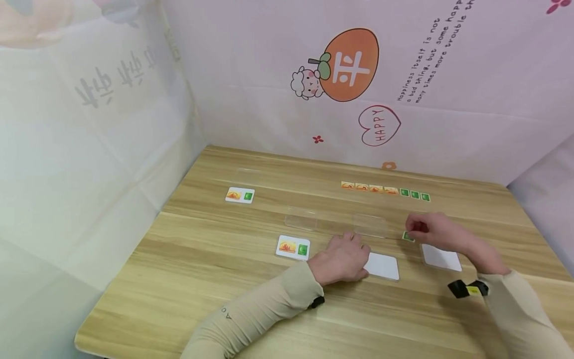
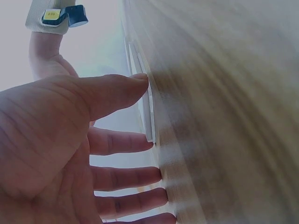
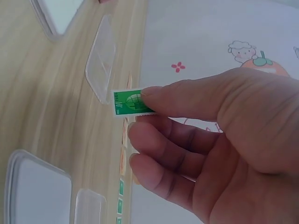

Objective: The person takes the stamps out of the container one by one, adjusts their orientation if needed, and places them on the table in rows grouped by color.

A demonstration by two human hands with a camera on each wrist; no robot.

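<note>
My right hand (image 1: 434,231) pinches a green postage stamp (image 3: 126,103) between thumb and forefinger, raised above the table. In the right wrist view its other fingers curl loosely below. Spread low on the wood, my left hand (image 1: 343,259) has its straight fingertips (image 2: 154,173) down on the table. Its thumb and forefinger are at the left end of a white card in a clear case (image 1: 383,266). Another white cased card (image 1: 441,258) lies just below the right hand. To the left hand's left sits a cased card (image 1: 293,247) bearing one orange and one green stamp.
A row of orange stamps (image 1: 369,188) and green stamps (image 1: 415,194) runs along the back. Clear plastic lids (image 1: 301,219) lie behind the front cards. Farther left is another stamped card (image 1: 239,195). A printed cloth (image 1: 269,75) hangs behind the wooden table (image 1: 179,269).
</note>
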